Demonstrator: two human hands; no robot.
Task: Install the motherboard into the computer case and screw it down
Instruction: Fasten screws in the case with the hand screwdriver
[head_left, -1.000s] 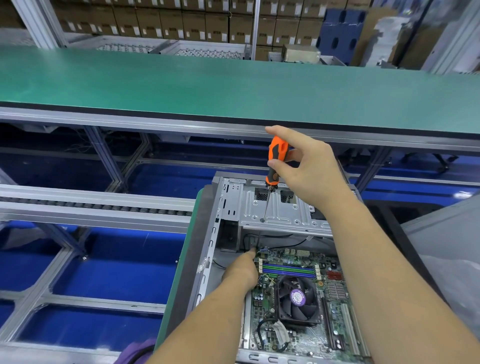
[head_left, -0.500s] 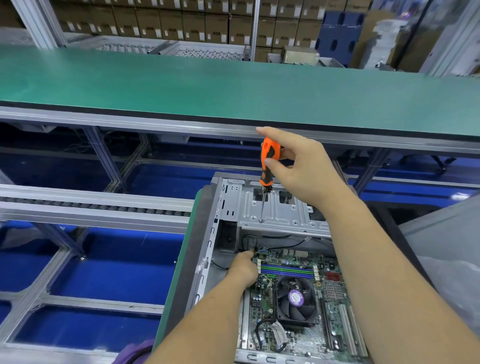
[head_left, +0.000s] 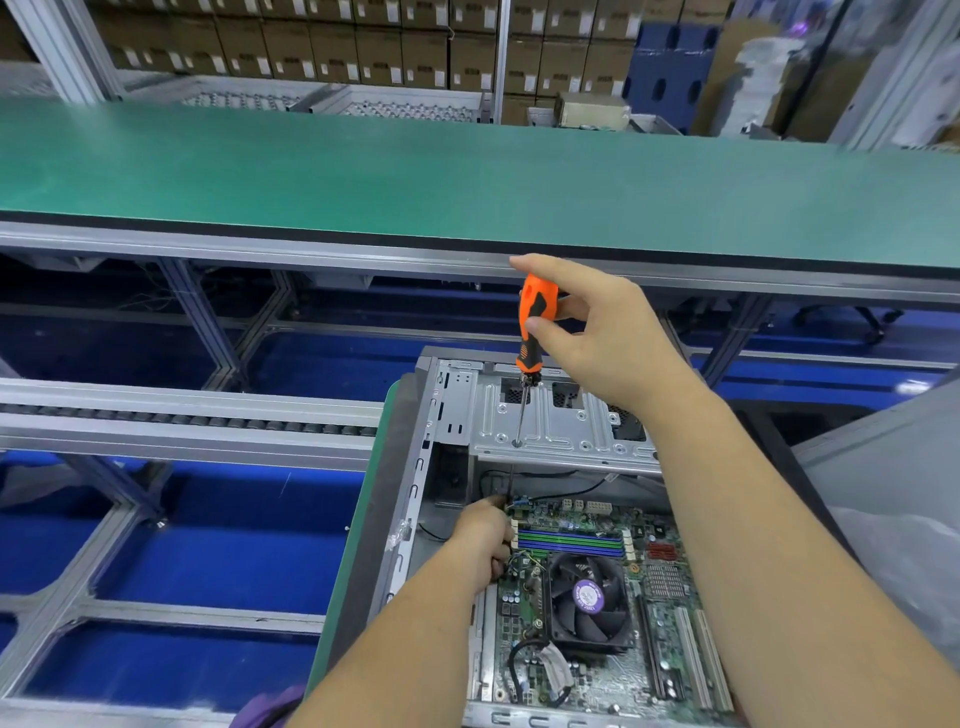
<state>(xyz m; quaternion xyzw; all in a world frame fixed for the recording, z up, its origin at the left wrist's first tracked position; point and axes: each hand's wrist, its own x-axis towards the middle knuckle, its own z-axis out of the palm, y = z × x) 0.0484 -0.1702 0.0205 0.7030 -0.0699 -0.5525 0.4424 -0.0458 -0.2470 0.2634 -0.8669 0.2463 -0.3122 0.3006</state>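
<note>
An open grey computer case (head_left: 415, 467) lies on its side with the green motherboard (head_left: 660, 577) inside it. My right hand (head_left: 608, 343) grips the orange-and-black handle of a screwdriver (head_left: 535, 322) held nearly upright. Its shaft passes down through a hole in the metal drive bracket (head_left: 561, 421) toward the board's far left corner. My left hand (head_left: 480, 540) rests at that corner, its fingers curled and pinching at the screwdriver's tip. Any screw there is hidden by the fingers.
A black CPU fan (head_left: 587, 597) with a purple sticker sits mid-board, with blue and green memory slots (head_left: 571, 543) behind it. A long green bench (head_left: 415, 176) runs across beyond the case, and a roller conveyor (head_left: 182, 415) lies left. A grey plastic-covered panel (head_left: 893, 493) stands at right.
My right hand moved the screwdriver left and stood it more upright, and the shaft now runs through the bracket down to the board corner. My left hand stayed at that corner, fingers closing in.
</note>
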